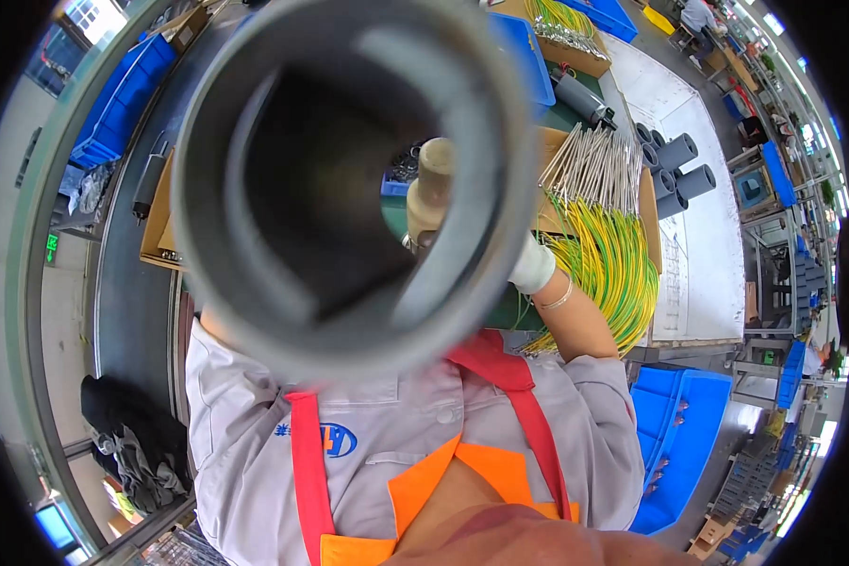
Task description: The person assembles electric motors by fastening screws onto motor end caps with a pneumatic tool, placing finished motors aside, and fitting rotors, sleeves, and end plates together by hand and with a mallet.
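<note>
A grey round tube (358, 349) fills the upper middle of the head view, held up very close and blurred, its dark bore facing me. Through the bore shows a pale, round-ended thing (432, 184); whether it is a gloved finger or a part, I cannot make out. My right hand (535, 266) wears a white glove, and only its wrist end shows at the tube's right edge; the fingers are hidden behind the tube. Beside that wrist lies a bundle of yellow-green wires (604, 274). My left hand is hidden behind the tube, with just a bit of the forearm showing.
Thin metal rods (594, 170) lie in a cardboard box right of the tube. Several grey pipes (674, 165) stand on a white surface (703, 274) further right. Blue bins (684, 443) are at the lower right, and another blue bin (123, 99) is at the far left by a dark conveyor (127, 311).
</note>
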`<state>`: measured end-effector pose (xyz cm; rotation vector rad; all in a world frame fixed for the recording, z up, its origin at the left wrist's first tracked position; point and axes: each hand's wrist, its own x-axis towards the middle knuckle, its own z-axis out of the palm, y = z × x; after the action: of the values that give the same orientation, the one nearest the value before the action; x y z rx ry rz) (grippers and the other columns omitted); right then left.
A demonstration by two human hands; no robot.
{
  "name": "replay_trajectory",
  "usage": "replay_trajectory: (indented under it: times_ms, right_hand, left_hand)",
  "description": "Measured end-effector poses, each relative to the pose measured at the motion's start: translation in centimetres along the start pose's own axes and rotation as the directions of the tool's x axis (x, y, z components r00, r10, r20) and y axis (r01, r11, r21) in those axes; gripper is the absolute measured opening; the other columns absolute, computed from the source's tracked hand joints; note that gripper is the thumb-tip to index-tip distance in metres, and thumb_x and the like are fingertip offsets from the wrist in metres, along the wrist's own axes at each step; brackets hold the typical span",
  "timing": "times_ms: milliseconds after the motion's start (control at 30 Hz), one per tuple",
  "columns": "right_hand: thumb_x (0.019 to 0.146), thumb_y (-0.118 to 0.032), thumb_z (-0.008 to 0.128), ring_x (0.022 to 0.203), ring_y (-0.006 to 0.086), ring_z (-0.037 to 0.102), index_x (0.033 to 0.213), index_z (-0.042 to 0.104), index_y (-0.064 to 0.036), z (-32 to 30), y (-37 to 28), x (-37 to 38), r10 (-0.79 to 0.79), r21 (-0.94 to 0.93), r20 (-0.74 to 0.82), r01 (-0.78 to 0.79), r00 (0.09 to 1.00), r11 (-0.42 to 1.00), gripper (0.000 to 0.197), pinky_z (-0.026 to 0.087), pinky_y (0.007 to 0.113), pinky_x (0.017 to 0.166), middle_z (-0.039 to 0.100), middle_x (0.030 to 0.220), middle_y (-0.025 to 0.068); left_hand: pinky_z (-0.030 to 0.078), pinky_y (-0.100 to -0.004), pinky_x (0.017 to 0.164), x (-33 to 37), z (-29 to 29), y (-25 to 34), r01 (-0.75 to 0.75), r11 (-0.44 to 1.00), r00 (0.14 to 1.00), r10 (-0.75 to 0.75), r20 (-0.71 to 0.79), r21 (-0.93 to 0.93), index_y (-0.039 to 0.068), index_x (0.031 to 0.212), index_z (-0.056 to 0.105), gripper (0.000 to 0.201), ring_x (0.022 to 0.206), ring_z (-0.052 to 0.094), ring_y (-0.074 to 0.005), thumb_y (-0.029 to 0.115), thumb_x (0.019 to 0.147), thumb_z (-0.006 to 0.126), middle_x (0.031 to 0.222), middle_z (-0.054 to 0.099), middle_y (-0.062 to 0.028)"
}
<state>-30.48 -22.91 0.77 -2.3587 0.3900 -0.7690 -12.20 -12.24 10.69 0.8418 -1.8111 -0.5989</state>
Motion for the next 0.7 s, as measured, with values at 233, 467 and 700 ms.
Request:
replay_trajectory:
  times_ms: [233, 467, 700]
  right_hand:
    - [0.082, -0.005, 0.069, 0.111, 0.026, 0.066, 0.128, 0.055, 0.002, -6.6, -1.5, -0.4, 0.243, 0.328, -0.1, -0.198, 0.965, 0.924, 0.049, 0.051, 0.037, 0.096, 0.066, 0.119, 0.0172]
    - [0.083, -0.022, 0.064, 0.12, 0.0432, 0.057, 0.125, 0.06, -0.0007, -6.3, -7.1, 6.5, -0.408, -0.267, 0.022, 0.398, 0.913, 0.878, 0.048, 0.041, 0.056, 0.103, 0.061, 0.125, 0.0221]
    - [0.08, -0.028, 0.069, 0.125, 0.0406, 0.055, 0.12, 0.062, -0.005, -3.4, -5.3, 4.5, -0.292, -0.361, 0.085, 0.302, 0.953, 0.882, 0.047, 0.039, 0.057, 0.106, 0.062, 0.126, 0.0178]
  left_hand:
    - [0.047, -0.0393, 0.105, 0.6, -0.6, -4.1, 0.13, 0.988, 0.979, -0.114, -0.168, 0.087, 0.0, 0.139, 0.045, 0.103, 0.12, 0.059, -0.0245, 0.023, 0.053, 0.097, 0.13, 0.059, -0.0137]
    - [0.045, -0.0405, 0.105, -3.4, 2.4, -9.1, 0.136, 0.989, 0.981, -0.142, -0.129, -0.06, 0.0, 0.14, 0.038, 0.102, 0.121, 0.058, -0.028, 0.025, 0.059, 0.095, 0.133, 0.055, -0.0154]
    - [0.047, -0.0396, 0.102, -6.9, 5.0, -12.6, 0.383, 0.904, 0.922, -0.386, 0.022, -0.189, 0.004, 0.138, 0.039, 0.089, 0.119, 0.058, -0.0282, 0.021, 0.067, 0.091, 0.131, 0.054, -0.0169]
